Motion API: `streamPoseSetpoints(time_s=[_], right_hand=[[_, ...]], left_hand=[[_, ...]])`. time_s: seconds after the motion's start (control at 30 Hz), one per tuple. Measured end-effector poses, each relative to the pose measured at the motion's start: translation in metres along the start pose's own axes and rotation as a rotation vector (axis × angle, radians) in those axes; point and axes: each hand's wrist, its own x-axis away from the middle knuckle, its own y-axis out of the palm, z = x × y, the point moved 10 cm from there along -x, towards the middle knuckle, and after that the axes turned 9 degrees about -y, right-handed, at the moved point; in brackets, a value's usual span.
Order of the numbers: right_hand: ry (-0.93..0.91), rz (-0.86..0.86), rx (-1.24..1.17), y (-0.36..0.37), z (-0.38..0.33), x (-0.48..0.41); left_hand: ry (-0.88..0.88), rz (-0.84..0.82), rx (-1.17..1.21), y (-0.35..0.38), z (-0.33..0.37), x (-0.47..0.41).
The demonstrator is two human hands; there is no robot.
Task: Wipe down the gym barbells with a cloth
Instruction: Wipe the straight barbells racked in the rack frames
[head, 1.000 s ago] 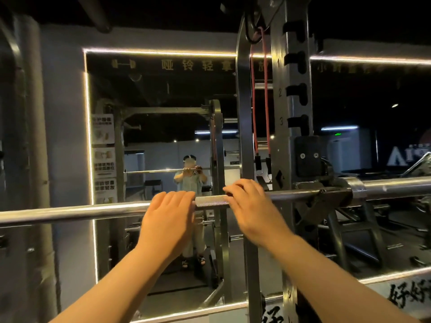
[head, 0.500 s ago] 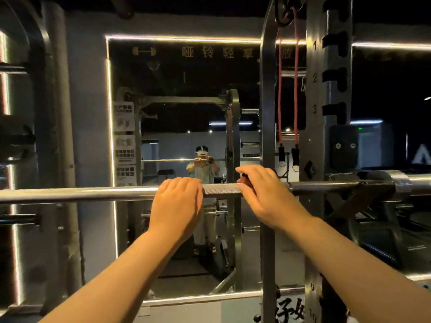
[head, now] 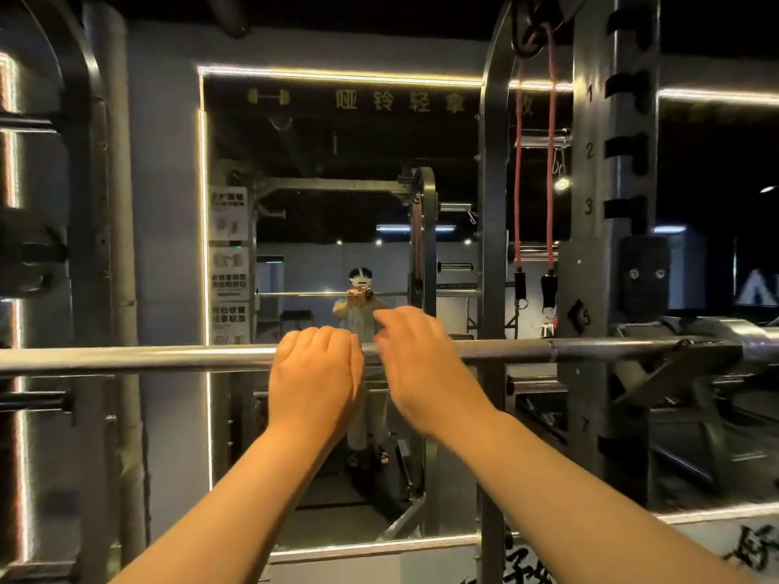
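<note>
A steel barbell (head: 139, 358) lies level across the rack at chest height, smooth on the left and knurled to the right of my hands. My left hand (head: 316, 373) sits on top of the bar with its fingers curled over it. My right hand (head: 421, 364) is just to its right, its fingers stretched forward and lifted a little above the bar, the thumb side near the bar. No cloth shows directly. In the wall mirror (head: 337, 204) a small brownish thing appears at the reflected hands.
The rack upright (head: 611, 204) with numbered holes stands to the right, and its hook (head: 674, 364) carries the bar. Red bands (head: 550, 162) hang beside it. Another rack post (head: 97, 204) stands at the left. The bar's sleeve (head: 750, 339) runs off to the right.
Both hands have slid left along the bar, away from the right upright and off the knurled part. My right hand's fingers have lifted off the bar.
</note>
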Motion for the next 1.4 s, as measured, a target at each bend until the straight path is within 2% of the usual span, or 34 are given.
streamPoseSetpoints(time_s=[0.07,0.13,0.23,0.3,0.37,0.47,0.57,0.63,0.73,0.8,0.87,0.93,1.0,1.1,1.17,1.27,1.4], right_hand=[[-0.091,-0.058,-0.069,-0.003,-0.009,-0.001],[-0.067,-0.047,-0.028,-0.014,0.010,0.007],[0.258,0.106,-0.085,-0.034,0.060,0.020],[0.356,0.100,0.035,-0.026,0.061,0.013],[0.274,0.047,0.082,-0.011,0.032,-0.007],[0.099,-0.036,-0.069,0.003,-0.009,-0.020],[0.001,-0.073,-0.036,-0.004,-0.010,-0.009],[0.043,-0.047,0.011,-0.015,0.015,0.008],[0.252,0.089,0.077,-0.047,0.062,0.041],[0.355,0.172,0.145,-0.059,0.071,0.050],[0.416,0.175,0.156,-0.052,0.064,0.044],[0.363,0.111,0.122,-0.035,0.045,0.028],[0.232,0.019,0.046,-0.022,0.031,0.020],[0.145,-0.080,0.057,-0.032,0.046,0.029],[0.200,-0.062,0.088,-0.050,0.071,0.047],[0.376,-0.006,0.162,-0.080,0.121,0.085],[0.643,0.173,0.217,-0.110,0.165,0.116]], left_hand=[[0.012,-0.018,-0.013,0.001,-0.001,0.001],[0.023,-0.032,-0.016,0.004,-0.001,0.001],[0.007,-0.036,0.006,0.004,-0.001,-0.001],[0.003,-0.027,0.015,0.004,0.000,0.000],[0.017,-0.007,0.015,0.002,0.000,0.002],[0.086,0.018,0.019,0.001,0.000,0.004],[0.094,0.045,0.076,-0.001,-0.002,0.004],[0.084,0.035,0.113,0.000,-0.003,0.003],[0.095,0.014,0.119,0.003,-0.003,0.003],[0.092,0.017,0.121,0.002,-0.004,0.003],[0.069,0.011,0.108,0.001,-0.002,0.002],[0.026,-0.012,0.083,0.000,0.000,0.003],[-0.014,-0.064,0.034,0.000,0.005,0.003],[0.000,-0.136,0.015,0.005,0.027,0.005],[0.029,-0.151,0.048,0.007,0.044,0.010],[0.053,-0.162,0.071,0.009,0.056,0.014],[0.081,-0.204,0.095,0.013,0.072,0.009]])
